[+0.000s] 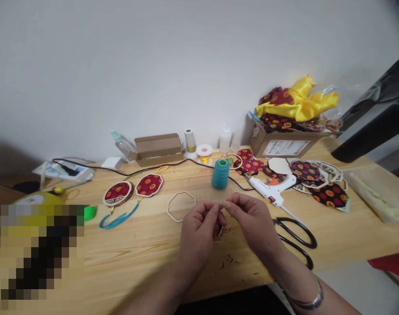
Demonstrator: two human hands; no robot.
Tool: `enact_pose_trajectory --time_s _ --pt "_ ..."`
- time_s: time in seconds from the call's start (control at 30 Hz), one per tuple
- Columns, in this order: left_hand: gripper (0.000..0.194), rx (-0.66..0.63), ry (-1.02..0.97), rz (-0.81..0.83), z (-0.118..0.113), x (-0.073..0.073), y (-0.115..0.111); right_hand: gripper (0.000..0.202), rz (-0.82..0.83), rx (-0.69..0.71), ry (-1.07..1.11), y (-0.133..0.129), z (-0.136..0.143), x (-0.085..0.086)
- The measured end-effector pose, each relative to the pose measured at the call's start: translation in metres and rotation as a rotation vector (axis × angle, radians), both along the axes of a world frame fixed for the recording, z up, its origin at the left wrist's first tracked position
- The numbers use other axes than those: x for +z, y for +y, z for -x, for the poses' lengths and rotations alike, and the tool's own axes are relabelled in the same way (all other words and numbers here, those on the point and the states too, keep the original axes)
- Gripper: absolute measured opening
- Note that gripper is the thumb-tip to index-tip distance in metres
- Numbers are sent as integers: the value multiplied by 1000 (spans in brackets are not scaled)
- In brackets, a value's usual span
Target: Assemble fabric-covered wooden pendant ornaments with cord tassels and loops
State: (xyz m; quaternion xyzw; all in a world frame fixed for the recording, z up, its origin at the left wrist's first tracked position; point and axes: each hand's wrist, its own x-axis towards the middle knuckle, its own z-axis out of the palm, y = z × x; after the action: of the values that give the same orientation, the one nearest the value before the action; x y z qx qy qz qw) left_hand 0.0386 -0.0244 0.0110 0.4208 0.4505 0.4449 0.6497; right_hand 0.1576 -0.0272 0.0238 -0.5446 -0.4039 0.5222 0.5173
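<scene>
Whatever the hands (pixel 219 218) pinch at centre frame is too small to tell. A pixelated block (pixel 38 256) hides the lower left bench (pixel 137 258).

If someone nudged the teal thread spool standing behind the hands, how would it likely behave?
The teal spool stands upright on its wider base, so a light nudge would probably slide it on the table. It looks light, so a push near the top may tip it. On its side, the cone shape would likely roll in a curve.

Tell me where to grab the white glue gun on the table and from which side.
Grip the glue gun by its handle, the stub angling toward the table's near edge beside the scissors. Come from above on the right: the barrel lies flat, its nozzle pointing left toward the teal thread spool.
</scene>
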Motion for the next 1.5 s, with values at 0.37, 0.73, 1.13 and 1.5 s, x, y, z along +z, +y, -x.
enact_pose_trajectory --time_s 0.37,0.73,1.13,1.5 --pt "20 6 26 -6 1 0 -1 15 2 -32 -13 2 -2 -8" --pt "19 -27 157 -48 2 0 -2 16 -8 -29 -9 2 -2 -10" --pt "20 -27 123 -42 1 0 -2 22 0 -51 -25 -3 -5 -13" --pt "19 -61 162 -41 2 1 -2 21 81 93 291 -5 -11 -19"
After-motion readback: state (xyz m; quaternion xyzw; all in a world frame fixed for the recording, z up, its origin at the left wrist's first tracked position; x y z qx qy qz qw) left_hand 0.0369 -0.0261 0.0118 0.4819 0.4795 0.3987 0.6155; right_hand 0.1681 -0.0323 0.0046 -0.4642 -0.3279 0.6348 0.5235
